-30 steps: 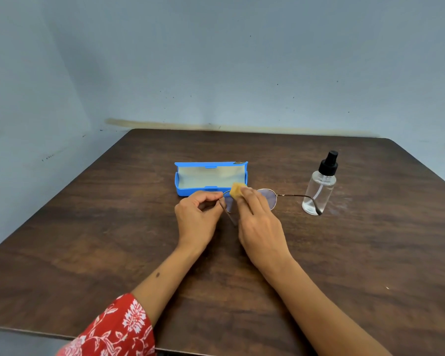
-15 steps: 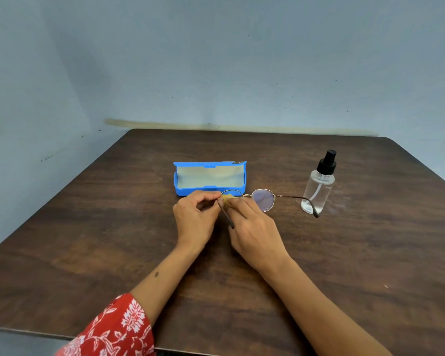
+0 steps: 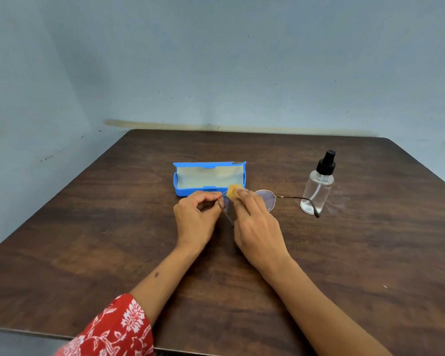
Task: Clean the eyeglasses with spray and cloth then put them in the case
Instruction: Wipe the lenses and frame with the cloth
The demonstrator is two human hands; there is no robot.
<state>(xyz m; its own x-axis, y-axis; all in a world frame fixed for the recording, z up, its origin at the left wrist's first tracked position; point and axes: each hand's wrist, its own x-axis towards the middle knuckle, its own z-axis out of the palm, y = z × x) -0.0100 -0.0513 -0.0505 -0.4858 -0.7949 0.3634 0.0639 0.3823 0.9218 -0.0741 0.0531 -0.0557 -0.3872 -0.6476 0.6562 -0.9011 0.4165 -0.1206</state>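
The yellow cloth [image 3: 234, 191], hidden under the fingers half a second ago, now shows at the right hand [image 3: 257, 222]'s fingertips, pinched against the left lens of the eyeglasses [image 3: 266, 200]. The left hand [image 3: 195, 217] pinches the frame's left corner above the table [image 3: 88, 227]. The open blue case [image 3: 208, 178] sits just beyond; the spray bottle [image 3: 319, 186] stands right, behind one temple tip.

The right hand [image 3: 257, 224] and yellow cloth [image 3: 233, 192] cover the eyeglasses' [image 3: 267, 200] left lens. Table [image 3: 88, 227] corners are cut off.
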